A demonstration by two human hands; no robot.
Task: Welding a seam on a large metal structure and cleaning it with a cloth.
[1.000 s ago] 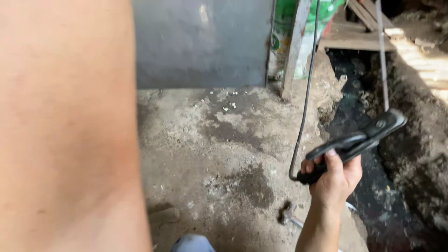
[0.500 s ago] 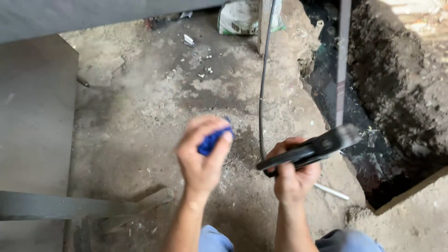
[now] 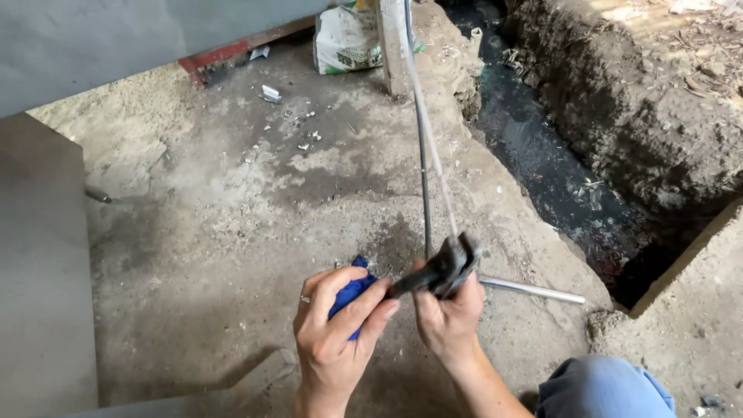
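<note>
Head view | left hand point(image 3: 334, 334) grips blue handle point(image 3: 350, 292) | right hand point(image 3: 447, 317) holds black tool point(image 3: 439, 272) on thin rod point(image 3: 422, 155) | risk: tool may slip toward trench point(image 3: 557, 170) beside rod

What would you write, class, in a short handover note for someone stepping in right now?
Left hand: closed on a blue object, fingertips touching the black tool.
Right hand: gripping the black tool from below.
Black tool: held over the concrete floor, its head against the thin dark rod.
A metal tube lies on the floor beside the trench.
Done and left: cannot tell.
</note>
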